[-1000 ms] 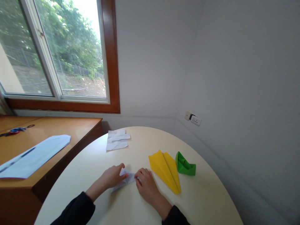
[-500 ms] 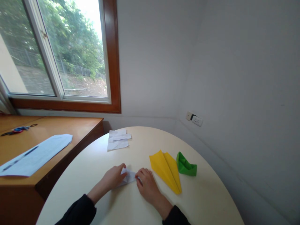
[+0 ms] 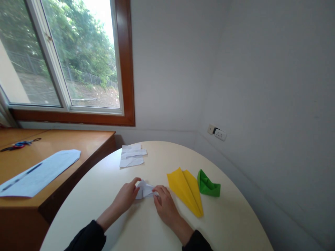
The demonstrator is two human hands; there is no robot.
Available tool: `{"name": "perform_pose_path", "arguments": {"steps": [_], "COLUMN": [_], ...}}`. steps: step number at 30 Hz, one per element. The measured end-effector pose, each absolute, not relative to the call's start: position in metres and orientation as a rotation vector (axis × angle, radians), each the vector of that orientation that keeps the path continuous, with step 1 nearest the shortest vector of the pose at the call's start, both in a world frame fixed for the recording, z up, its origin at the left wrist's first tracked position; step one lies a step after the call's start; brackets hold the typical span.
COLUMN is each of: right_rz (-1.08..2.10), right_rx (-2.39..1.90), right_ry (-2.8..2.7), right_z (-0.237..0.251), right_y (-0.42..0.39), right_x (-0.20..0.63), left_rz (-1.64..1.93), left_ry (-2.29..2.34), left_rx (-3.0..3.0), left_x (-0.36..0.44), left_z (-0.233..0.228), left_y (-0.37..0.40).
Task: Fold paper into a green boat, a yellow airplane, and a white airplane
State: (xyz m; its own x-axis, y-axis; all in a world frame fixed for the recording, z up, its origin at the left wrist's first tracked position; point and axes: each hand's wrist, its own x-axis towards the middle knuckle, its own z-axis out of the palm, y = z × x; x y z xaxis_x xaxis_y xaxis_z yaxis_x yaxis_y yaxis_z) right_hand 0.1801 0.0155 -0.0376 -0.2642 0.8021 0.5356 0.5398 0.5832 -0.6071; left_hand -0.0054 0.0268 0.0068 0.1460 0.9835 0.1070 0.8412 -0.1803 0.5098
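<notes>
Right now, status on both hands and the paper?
Left hand and right hand both pinching the white folded paper on the round table. Yellow paper plane beside right hand, not touching.

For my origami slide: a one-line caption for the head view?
Both hands, left hand and right hand, fold white paper beside a yellow paper plane.

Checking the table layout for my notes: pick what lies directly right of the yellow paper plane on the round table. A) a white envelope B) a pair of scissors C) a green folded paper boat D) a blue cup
C: the green folded paper boat sits on the round table just right of the yellow paper plane, nearly touching its edge.
</notes>
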Motion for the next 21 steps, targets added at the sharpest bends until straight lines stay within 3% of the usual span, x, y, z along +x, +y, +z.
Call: {"name": "perform_pose_path", "arguments": {"steps": [11,21], "right_rz": [0.119,0.039], "right_rx": [-0.951,-0.782], "right_ry": [-1.969,-2.144], "right_z": [-0.034,-0.020], "right_y": [0.010,0.000], "right_x": [0.177,0.173], "left_rz": [1.012,1.161], "left_ry": [1.445,1.194], "left_rx": [1.677,1.246], "left_x": [-0.007,0.002], "left_z": [-0.017,-0.014], "left_y": [0.025,0.019]}}
